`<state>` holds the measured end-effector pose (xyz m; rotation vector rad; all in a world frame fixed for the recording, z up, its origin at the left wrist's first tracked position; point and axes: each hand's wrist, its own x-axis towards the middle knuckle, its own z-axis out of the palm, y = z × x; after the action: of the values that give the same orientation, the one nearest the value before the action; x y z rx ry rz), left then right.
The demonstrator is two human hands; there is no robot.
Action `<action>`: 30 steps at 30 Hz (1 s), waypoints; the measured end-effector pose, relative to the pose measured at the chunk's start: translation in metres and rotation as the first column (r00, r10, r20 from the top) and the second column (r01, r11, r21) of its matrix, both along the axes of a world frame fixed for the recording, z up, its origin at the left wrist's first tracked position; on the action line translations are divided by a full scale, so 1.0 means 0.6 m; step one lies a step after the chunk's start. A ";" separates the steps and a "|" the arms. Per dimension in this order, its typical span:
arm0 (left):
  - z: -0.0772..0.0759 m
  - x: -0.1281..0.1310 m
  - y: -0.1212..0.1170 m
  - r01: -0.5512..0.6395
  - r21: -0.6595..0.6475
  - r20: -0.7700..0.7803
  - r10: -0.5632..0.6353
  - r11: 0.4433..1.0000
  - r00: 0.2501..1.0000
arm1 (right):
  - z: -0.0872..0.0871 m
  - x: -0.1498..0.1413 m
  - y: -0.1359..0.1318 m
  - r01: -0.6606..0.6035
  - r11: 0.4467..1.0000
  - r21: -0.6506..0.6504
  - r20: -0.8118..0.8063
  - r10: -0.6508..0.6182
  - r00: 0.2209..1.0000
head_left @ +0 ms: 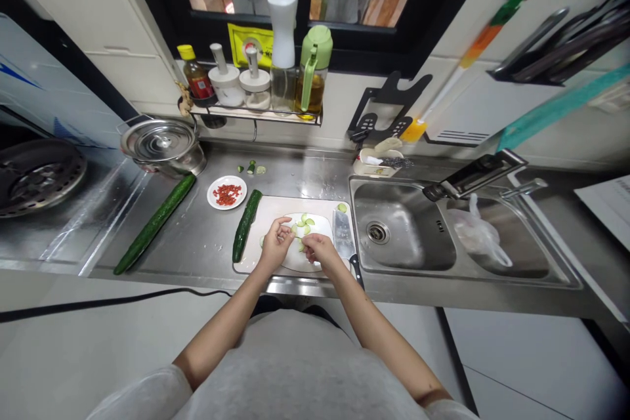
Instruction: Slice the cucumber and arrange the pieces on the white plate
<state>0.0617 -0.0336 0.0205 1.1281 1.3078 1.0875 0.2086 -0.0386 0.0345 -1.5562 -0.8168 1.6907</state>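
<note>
Pinching a cucumber slice (294, 231) between left hand (276, 243) and right hand (319, 251) above plate (323, 226), perhaps risking tearing from overly hard pulling.

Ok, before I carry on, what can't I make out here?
All in the head view:
- What the fingertips of the left hand and right hand grip: too small, partly covered by the fingers.
- Inside the pot: hidden by its lid.
- Inside the plastic bag: hidden by crumpled plastic.
- Dark tools, upper right: blurred, cut off by the right edge.
</note>
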 end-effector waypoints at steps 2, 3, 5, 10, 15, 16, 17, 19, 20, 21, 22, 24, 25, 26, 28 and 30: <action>-0.002 0.004 -0.001 0.010 0.009 -0.024 -0.010 1.000 1.000 | -0.003 0.004 -0.003 0.002 1.000 -0.021 -0.001 -0.002 1.000; -0.004 0.007 -0.001 0.017 0.012 -0.035 -0.017 1.000 0.999 | -0.005 0.008 -0.005 0.003 1.000 -0.028 0.005 -0.003 1.000; -0.011 0.015 -0.003 0.047 0.016 -0.070 -0.046 0.999 0.996 | -0.014 0.019 -0.011 -0.001 1.000 -0.030 0.041 0.002 0.999; -0.041 0.047 -0.001 0.196 -0.023 -0.249 -0.196 0.980 0.949 | -0.045 0.061 -0.025 -0.058 0.998 0.025 0.328 0.047 0.943; -0.061 0.084 0.019 0.341 -0.099 -0.419 -0.351 0.935 0.838 | -0.057 0.095 -0.021 -0.184 0.983 -0.027 0.697 0.150 0.702; -0.063 0.090 0.024 0.366 -0.103 -0.454 -0.371 0.925 0.810 | -0.057 0.098 -0.019 -0.193 0.979 -0.062 0.731 0.177 0.659; -0.064 0.095 0.029 0.388 -0.100 -0.491 -0.384 0.916 0.782 | -0.056 0.101 -0.016 -0.198 0.976 -0.093 0.757 0.199 0.623; -0.064 0.102 0.038 0.428 -0.082 -0.563 -0.396 0.900 0.725 | -0.053 0.103 -0.012 -0.206 0.970 -0.131 0.793 0.228 0.564; -0.063 0.105 0.042 0.446 -0.074 -0.596 -0.398 0.892 0.697 | -0.053 0.103 -0.010 -0.211 0.967 -0.139 0.808 0.234 0.540; -0.062 0.107 0.045 0.461 -0.069 -0.626 -0.398 0.884 0.670 | -0.052 0.103 -0.009 -0.217 0.965 -0.145 0.821 0.240 0.518; -0.061 0.110 0.047 0.474 -0.067 -0.655 -0.397 0.878 0.643 | -0.052 0.103 -0.008 -0.223 0.963 -0.149 0.831 0.245 0.500; -0.059 0.114 0.050 0.494 -0.070 -0.704 -0.394 0.867 0.591 | -0.053 0.102 -0.007 -0.231 0.960 -0.156 0.846 0.251 0.470; -0.058 0.116 0.051 0.504 -0.071 -0.726 -0.391 0.861 0.566 | -0.055 0.101 -0.007 -0.235 0.959 -0.157 0.855 0.251 0.454; -0.058 0.118 0.051 0.512 -0.073 -0.746 -0.387 0.856 0.542 | -0.056 0.101 -0.007 -0.238 0.959 -0.153 0.866 0.246 0.436; -0.059 0.121 0.052 0.526 -0.074 -0.781 -0.377 0.847 0.497 | -0.058 0.098 -0.008 -0.248 0.959 -0.140 0.890 0.231 0.393; -0.062 0.125 0.052 0.533 -0.075 -0.815 -0.360 0.843 0.455 | -0.058 0.095 -0.010 -0.265 0.956 -0.129 0.912 0.219 0.347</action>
<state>0.1365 -0.0025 -0.0166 2.1496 1.4300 0.2348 0.2655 -0.0447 -0.0003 -2.4653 -1.7005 0.7651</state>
